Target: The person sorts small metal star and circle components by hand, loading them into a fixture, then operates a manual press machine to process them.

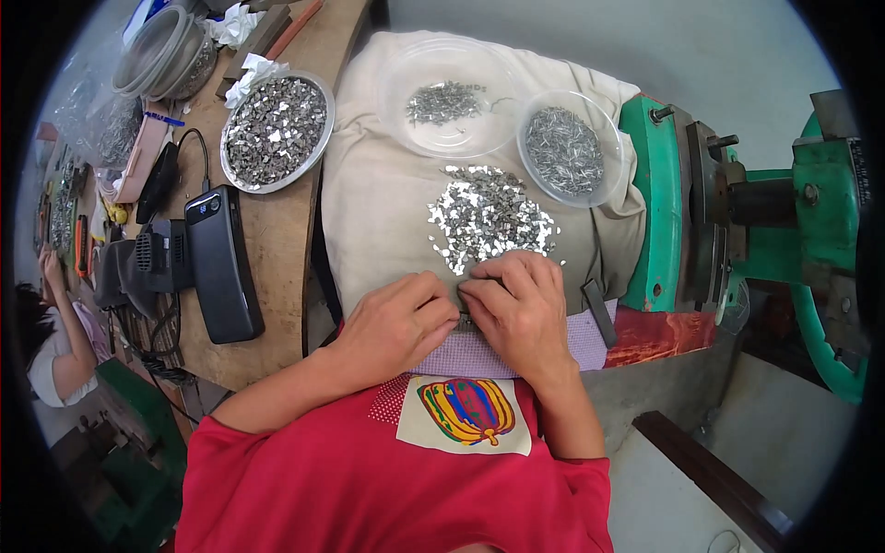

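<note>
Side by side over the beige cloth (pixel 369 203), my left hand (pixel 403 320) and my right hand (pixel 518 309) meet at the fingertips. Both are closed, with thumbs and fingers pinched. Whatever lies between the fingers is too small and too covered to make out. Just beyond them spreads a loose pile of small flat metal pieces (pixel 493 217), some shiny, some dull grey. Behind the pile, a wide clear plastic lid or shallow bowl (pixel 401 129) holds a little heap of thin metal parts. A clear round tub (pixel 613 157) to its right contains many thin, pin-like metal parts.
On the wooden table (pixel 286 304) at left stand a bowl of metal chips (pixel 329 124), a black power bank (pixel 224 267) with a cable and stacked plastic tubs (pixel 152 55). A green machine (pixel 650 212) borders the cloth at right. A dark bar (pixel 599 311) lies near my right hand. Another person's arm (pixel 69 323) shows far left.
</note>
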Tool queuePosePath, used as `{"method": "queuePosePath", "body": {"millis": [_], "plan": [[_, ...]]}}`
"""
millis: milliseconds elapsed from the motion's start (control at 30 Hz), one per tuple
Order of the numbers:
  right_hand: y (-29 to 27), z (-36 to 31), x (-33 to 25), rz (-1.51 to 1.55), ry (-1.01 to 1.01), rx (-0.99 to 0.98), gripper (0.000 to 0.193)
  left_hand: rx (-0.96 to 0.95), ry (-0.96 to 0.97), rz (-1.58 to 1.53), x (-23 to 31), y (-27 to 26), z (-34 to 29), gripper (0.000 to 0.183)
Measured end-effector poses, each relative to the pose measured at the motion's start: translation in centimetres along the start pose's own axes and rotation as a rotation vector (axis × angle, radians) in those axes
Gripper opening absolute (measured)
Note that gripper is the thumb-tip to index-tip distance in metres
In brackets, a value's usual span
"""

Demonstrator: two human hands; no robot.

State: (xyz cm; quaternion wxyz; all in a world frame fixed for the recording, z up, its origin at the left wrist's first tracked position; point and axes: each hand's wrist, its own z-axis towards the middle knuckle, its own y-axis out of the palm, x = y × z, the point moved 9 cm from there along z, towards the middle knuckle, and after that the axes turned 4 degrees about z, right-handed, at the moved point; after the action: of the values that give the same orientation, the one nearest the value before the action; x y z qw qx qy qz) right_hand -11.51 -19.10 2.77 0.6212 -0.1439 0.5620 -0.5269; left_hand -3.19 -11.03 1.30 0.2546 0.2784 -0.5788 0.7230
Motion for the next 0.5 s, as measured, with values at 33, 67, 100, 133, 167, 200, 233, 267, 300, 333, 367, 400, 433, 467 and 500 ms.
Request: {"method": "queuePosePath", "body": {"millis": [33,67,100,133,167,200,233,267,300,333,367,400,433,467,500], "plan": [[-0.1,-0.1,0.0,0.001,0.0,0.001,0.016,-0.011,0.004,-0.004,0.1,0.3,-0.1,0.017],[-0.3,-0.1,0.0,0.002,0.003,0.016,0.016,-0.022,0.008,-0.008,0.1,0.4,-0.1,0.018],[-0.6,-0.2,0.1,0.002,0.006,0.031,0.016,-0.023,0.01,-0.008,0.2,0.4,-0.2,0.018],[-0.9,-0.4,0.2,0.002,0.008,0.031,0.016,-0.024,-0.01,-0.027,0.1,0.4,-0.2,0.018],[-1.5,-0.8,0.4,0.014,0.03,0.053,0.017,-0.025,-0.031,-0.047,-0.1,0.3,-0.2,0.019],[-1.8,-1.2,0.5,0.027,0.053,0.073,0.017,-0.026,-0.032,-0.048,-0.2,0.2,-0.2,0.019],[-1.8,-1.6,0.3,0.027,0.055,0.072,0.017,-0.039,-0.055,-0.064,-0.5,0.2,-0.3,0.021],[-2.0,-2.0,0.1,0.032,0.065,0.08,0.018,-0.052,-0.075,-0.076,-0.5,0.2,-0.3,0.023],[-2.2,-2.5,0.0,0.038,0.074,0.089,0.019,-0.051,-0.073,-0.074,-0.5,0.2,-0.2,0.023],[-2.2,-2.9,-0.2,0.037,0.072,0.091,0.019,-0.055,-0.054,-0.064,-0.2,0.3,-0.2,0.025],[-1.9,-3.3,-0.2,0.05,0.08,0.081,0.019,-0.06,-0.035,-0.058,-0.2,0.4,-0.1,0.026],[-1.7,-3.5,-0.1,0.063,0.088,0.072,0.02,-0.06,-0.033,-0.058,-0.2,0.4,0.0,0.026],[-1.7,-3.7,-0.1,0.088,0.093,0.074,0.021,-0.068,-0.021,-0.039,-0.1,0.4,0.1,0.026],[-1.7,-3.6,0.0,0.086,0.093,0.075,0.021,-0.076,-0.009,-0.021,0.1,0.5,0.1,0.026],[-1.7,-3.6,0.2,0.111,0.106,0.081,0.02,-0.075,-0.007,-0.02,0.2,0.6,0.1,0.026]]}}
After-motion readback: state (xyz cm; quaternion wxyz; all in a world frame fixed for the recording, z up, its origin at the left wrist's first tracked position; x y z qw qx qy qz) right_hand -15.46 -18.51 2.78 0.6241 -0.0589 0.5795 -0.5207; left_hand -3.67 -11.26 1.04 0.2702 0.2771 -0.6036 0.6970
